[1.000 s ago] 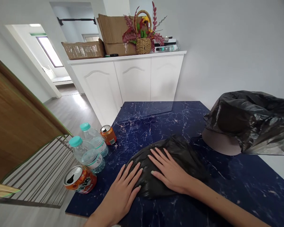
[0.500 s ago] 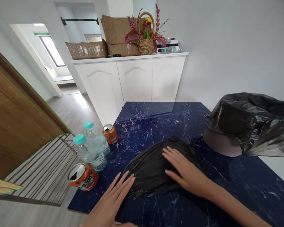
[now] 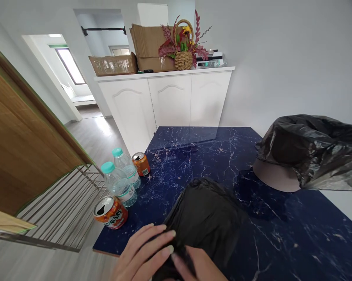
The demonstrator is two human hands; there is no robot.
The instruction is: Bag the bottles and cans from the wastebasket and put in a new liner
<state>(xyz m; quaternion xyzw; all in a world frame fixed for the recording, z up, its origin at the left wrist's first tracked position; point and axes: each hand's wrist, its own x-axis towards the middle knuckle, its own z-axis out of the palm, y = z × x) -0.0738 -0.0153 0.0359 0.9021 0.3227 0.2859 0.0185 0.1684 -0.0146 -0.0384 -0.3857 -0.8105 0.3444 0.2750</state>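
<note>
A crumpled black plastic bag (image 3: 211, 214) lies on the dark blue marbled table (image 3: 190, 156), close to me. My left hand (image 3: 146, 251) is on its near left edge, fingers curled over the gathered plastic. Right beside it, my right hand (image 3: 199, 265) pinches the same near edge; its fingers are partly hidden and slightly blurred. Both hands meet at the bottom of the view, where some of the bag is out of sight beneath them.
Two orange cans (image 3: 110, 212) and two clear water bottles (image 3: 121, 185) with teal caps stand along the left table edge. A bin (image 3: 275, 175) lined with a black bag (image 3: 319, 144) stands at right. Behind are a white cabinet (image 3: 170, 97), cardboard boxes (image 3: 114, 65) and a flower basket (image 3: 183, 60).
My right hand has come from the bag's far right side down beside my left hand. The bag has shifted and bunched toward the near edge, where both hands now grip it.
</note>
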